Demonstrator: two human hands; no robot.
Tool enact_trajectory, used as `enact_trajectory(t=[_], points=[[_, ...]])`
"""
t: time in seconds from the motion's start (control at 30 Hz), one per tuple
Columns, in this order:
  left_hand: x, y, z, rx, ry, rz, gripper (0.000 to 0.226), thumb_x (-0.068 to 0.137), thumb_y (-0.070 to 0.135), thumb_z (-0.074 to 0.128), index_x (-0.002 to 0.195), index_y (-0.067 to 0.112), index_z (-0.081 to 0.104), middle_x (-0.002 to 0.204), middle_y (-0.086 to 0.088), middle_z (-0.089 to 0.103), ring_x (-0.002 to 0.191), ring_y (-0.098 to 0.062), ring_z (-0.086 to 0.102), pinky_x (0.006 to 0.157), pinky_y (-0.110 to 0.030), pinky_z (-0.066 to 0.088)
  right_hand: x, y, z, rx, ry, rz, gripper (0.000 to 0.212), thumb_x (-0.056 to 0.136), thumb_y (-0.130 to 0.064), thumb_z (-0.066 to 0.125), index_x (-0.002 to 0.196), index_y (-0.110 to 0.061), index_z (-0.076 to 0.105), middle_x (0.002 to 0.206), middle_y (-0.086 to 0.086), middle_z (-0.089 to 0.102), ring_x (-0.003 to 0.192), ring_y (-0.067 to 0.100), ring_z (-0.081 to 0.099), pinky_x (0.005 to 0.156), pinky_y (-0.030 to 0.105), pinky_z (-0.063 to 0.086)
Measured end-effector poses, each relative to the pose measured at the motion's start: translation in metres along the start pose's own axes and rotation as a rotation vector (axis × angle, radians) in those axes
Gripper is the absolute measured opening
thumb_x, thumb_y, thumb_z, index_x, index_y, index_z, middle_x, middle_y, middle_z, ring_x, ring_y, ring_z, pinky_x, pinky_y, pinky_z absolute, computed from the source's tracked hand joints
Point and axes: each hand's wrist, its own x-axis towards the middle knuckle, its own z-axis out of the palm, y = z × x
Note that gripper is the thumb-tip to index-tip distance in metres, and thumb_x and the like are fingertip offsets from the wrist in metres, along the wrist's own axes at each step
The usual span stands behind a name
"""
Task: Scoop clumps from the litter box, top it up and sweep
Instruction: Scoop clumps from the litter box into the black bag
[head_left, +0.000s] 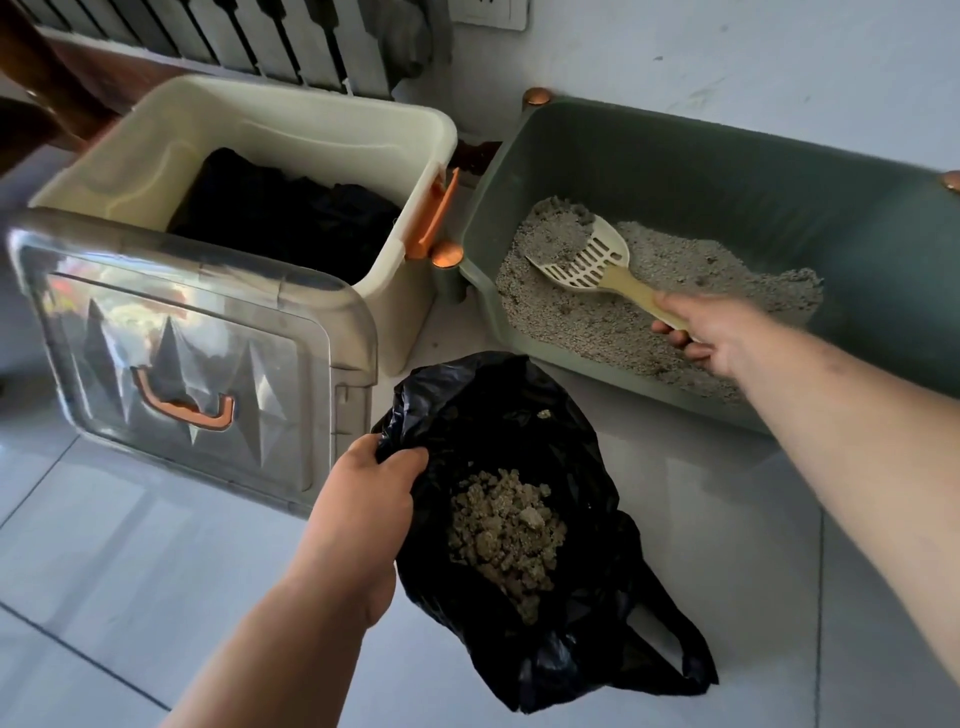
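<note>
A dark green litter box (779, 171) sits at the right against the wall, with grey litter (587, 322) heaped in its near left part. My right hand (717, 332) grips the handle of a cream slotted scoop (587, 257), whose head rests in the litter beside a grey clump (558, 231). A black plastic bag (587, 613) lies open on the floor in front of the box, holding a pile of brownish clumps (506, 530). My left hand (369, 499) pinches the bag's left rim and keeps it open.
A cream storage bin (291, 119) with orange latches stands at the left, with dark contents inside. Its clear lid (171, 353) with an orange handle leans against the bin's front. A radiator (249, 41) runs along the back wall. Pale floor tiles (130, 545) lie below.
</note>
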Motion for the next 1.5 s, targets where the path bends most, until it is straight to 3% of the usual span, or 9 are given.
enact_trajectory(t=[0.07,0.27,0.63,0.77,0.93,1.1,1.2,1.43,1.5], points=[[0.0,0.0,0.0,0.001,0.0,0.0,0.011,0.097,0.008,0.055,0.102,0.008,0.065,0.096,-0.022,0.075,0.09,-0.036,0.074,0.09,-0.055,0.057,0.007,0.005,-0.003,0.077,-0.014,0.015,0.012,0.093,-0.027,0.061,0.096,-0.016,0.063,0.076,0.003,0.062,0.04,0.004,0.041,0.026,0.013,0.021],[0.005,-0.001,0.0,0.01,0.015,-0.008,0.01,0.097,0.01,0.056,0.101,0.008,0.065,0.097,-0.023,0.074,0.093,-0.038,0.073,0.092,-0.057,0.056,0.015,0.013,-0.008,0.071,-0.033,-0.017,0.013,0.091,-0.027,0.063,0.102,-0.02,0.065,0.079,0.003,0.065,0.04,0.003,0.042,0.027,0.012,0.022],[0.009,-0.003,0.001,0.006,0.019,0.008,0.011,0.098,0.006,0.055,0.102,0.008,0.066,0.088,-0.017,0.077,0.081,-0.03,0.076,0.08,-0.044,0.061,0.021,0.002,-0.021,0.031,-0.099,-0.015,0.007,0.092,-0.027,0.062,0.097,-0.022,0.064,0.081,0.002,0.062,0.039,0.001,0.041,0.027,0.011,0.019],[0.007,-0.003,-0.001,0.023,0.029,0.019,0.011,0.098,0.008,0.056,0.103,0.009,0.066,0.088,-0.016,0.077,0.082,-0.029,0.076,0.084,-0.047,0.06,0.009,0.011,-0.022,0.049,-0.117,-0.011,0.01,0.092,-0.027,0.062,0.1,-0.022,0.064,0.078,0.002,0.062,0.045,0.003,0.039,0.026,0.012,0.019],[0.0,-0.004,-0.003,0.038,0.022,0.024,0.012,0.099,0.008,0.054,0.105,0.008,0.065,0.088,-0.016,0.077,0.081,-0.029,0.076,0.085,-0.05,0.06,-0.017,0.014,-0.024,0.11,-0.111,-0.044,0.007,0.093,-0.026,0.061,0.097,-0.022,0.064,0.077,0.002,0.059,0.044,0.003,0.038,0.027,0.012,0.018],[-0.01,-0.008,-0.006,0.148,0.012,0.079,0.019,0.099,-0.001,0.046,0.105,0.002,0.064,0.084,-0.014,0.072,0.074,-0.022,0.072,0.072,-0.038,0.06,-0.045,0.022,-0.033,0.214,-0.074,-0.053,0.012,0.091,-0.024,0.063,0.102,-0.021,0.066,0.076,0.004,0.06,0.041,0.003,0.04,0.028,0.01,0.02],[-0.015,-0.008,-0.006,0.189,0.008,0.111,0.018,0.099,0.002,0.048,0.11,0.001,0.063,0.09,-0.014,0.07,0.084,-0.027,0.069,0.085,-0.049,0.058,-0.063,0.025,-0.038,0.215,-0.052,-0.077,0.012,0.091,-0.023,0.064,0.102,-0.021,0.067,0.077,0.005,0.062,0.042,0.003,0.041,0.029,0.011,0.021],[-0.027,-0.004,-0.004,0.13,0.008,0.092,0.012,0.097,0.01,0.054,0.102,0.004,0.064,0.101,-0.026,0.072,0.088,-0.035,0.071,0.089,-0.052,0.057,-0.107,0.027,-0.05,0.243,0.035,-0.109,0.007,0.091,-0.022,0.064,0.097,-0.022,0.067,0.076,0.007,0.063,0.039,0.004,0.041,0.031,0.01,0.02],[-0.026,-0.003,-0.002,0.122,-0.002,0.104,0.012,0.096,0.009,0.054,0.099,0.002,0.064,0.102,-0.03,0.07,0.083,-0.033,0.068,0.081,-0.046,0.055,-0.115,0.03,-0.052,0.227,0.045,-0.094,0.01,0.091,-0.022,0.064,0.1,-0.02,0.067,0.075,0.006,0.062,0.04,0.004,0.04,0.032,0.01,0.019]])
